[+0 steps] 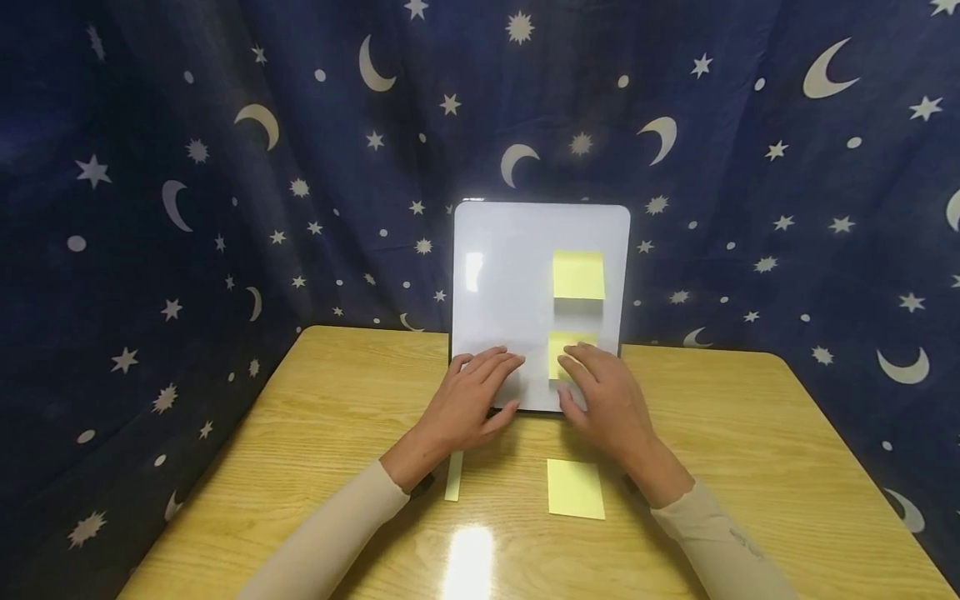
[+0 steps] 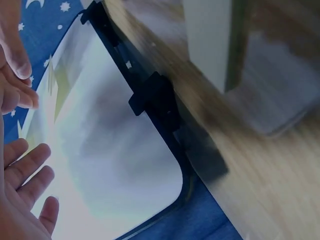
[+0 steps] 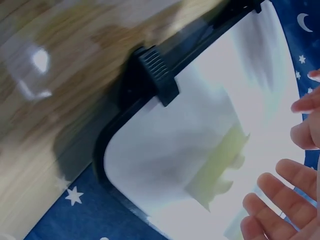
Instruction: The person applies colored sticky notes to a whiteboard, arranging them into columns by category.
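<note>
A whiteboard [image 1: 510, 275] with rounded corners stands upright on the table, held at its lower edge by black clips [image 3: 159, 75]. Two yellow sticky notes are on its right half: an upper sticky note [image 1: 578, 275] and a lower sticky note [image 1: 558, 358], partly covered by my right hand [image 1: 611, 404]. That hand's fingers are spread and loosely bent in front of the lower note, gripping nothing. My left hand [image 1: 476, 400] hovers before the board's lower left part, fingers relaxed and holding nothing. On the table lies another yellow sticky note [image 1: 575, 489], between my forearms.
A narrow yellow strip [image 1: 453, 477] lies on the wooden table [image 1: 337, 417], partly hidden by my left wrist. A blurred pale block [image 2: 212, 40] with a yellow-green edge shows close up in the left wrist view. A dark blue curtain [image 1: 337, 125] hangs behind.
</note>
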The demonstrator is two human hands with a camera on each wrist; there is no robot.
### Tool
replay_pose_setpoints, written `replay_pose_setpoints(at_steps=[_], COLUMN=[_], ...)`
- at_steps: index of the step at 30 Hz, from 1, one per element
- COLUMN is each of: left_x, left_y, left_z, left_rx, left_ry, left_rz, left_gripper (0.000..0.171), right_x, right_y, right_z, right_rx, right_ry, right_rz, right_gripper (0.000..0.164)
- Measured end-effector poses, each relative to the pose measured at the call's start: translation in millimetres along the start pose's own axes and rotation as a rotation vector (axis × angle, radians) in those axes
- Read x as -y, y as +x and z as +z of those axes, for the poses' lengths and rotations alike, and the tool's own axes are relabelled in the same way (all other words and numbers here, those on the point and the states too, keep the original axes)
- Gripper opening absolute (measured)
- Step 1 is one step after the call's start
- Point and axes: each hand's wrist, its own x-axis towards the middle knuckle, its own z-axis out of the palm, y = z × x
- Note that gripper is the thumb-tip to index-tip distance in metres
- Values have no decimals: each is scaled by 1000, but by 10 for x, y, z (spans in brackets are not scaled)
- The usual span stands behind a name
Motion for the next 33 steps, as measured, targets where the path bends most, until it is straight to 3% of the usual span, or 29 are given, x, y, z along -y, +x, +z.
replay_pose_setpoints(at_steps=[17, 24, 33], left_x=[73, 86, 112], left_y=[-476, -595, -775], left_z=[-184, -210, -265], left_rx=[-35, -13, 45], left_ry=[-138, -173, -149], left_rz=[-95, -125, -155], left_gripper=[51, 50, 50], right_x=[244, 370, 582], right_y=[33, -4, -5], right_z=[-35, -5, 120], right_rx=[41, 72, 102], right_ry=[55, 90, 126], right_rz=[-66, -85, -109], right_gripper=[38, 39, 41])
